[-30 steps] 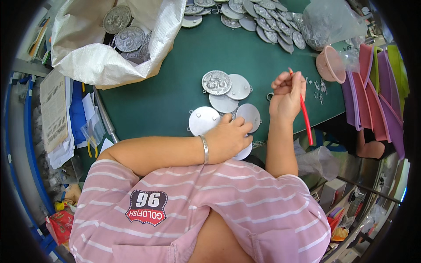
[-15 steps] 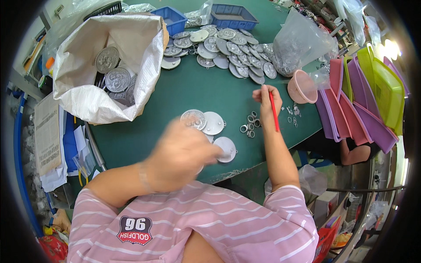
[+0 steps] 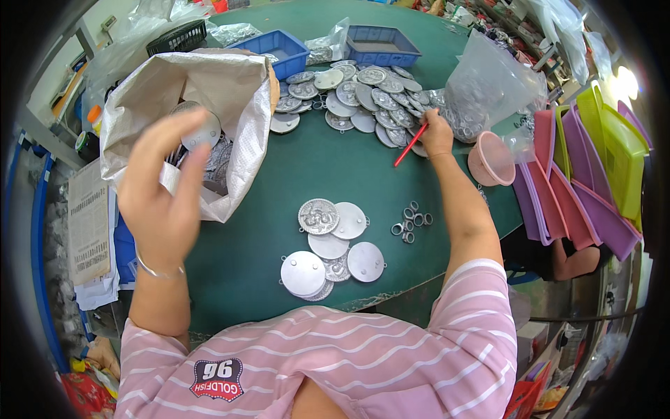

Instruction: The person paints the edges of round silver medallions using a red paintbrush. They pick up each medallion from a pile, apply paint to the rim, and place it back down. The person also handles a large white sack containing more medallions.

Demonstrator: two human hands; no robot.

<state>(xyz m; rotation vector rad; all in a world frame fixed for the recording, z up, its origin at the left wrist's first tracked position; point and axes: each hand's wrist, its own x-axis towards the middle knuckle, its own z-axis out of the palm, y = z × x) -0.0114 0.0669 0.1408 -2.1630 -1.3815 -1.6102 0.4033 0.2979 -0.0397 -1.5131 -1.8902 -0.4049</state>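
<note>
My left hand (image 3: pixel 162 185), blurred, is over the mouth of a white woven sack (image 3: pixel 241 164), fingers and thumb apart. Just beyond its fingers a round silver medallion (image 3: pixel 204 133) shows above others inside the sack; whether it still touches the fingertips I cannot make out. A slim red stick, like a pen (image 3: pixel 410 145), is gripped in my right hand (image 3: pixel 437 134), whose fingertips reach the right edge of a heap of silver medallions (image 3: pixel 363 98). Nearer to me lies a small group of medallions (image 3: pixel 303 272), some relief side up, others showing plain backs with small studs.
Several metal rings (image 3: pixel 409 222) lie right of the small group. A pink cup (image 3: pixel 491 160) and a clear bag of small metal parts (image 3: pixel 481 91) stand at right, beside stacked coloured plastic trays (image 3: pixel 569 188). Blue bins (image 3: pixel 382 46) sit at the back. Another person's arm (image 3: pixel 574 260) shows at right.
My left hand has swung from above the small group leftward to the sack. My right hand, still with the red stick, has reached forward to the heap. The view has shifted slightly.
</note>
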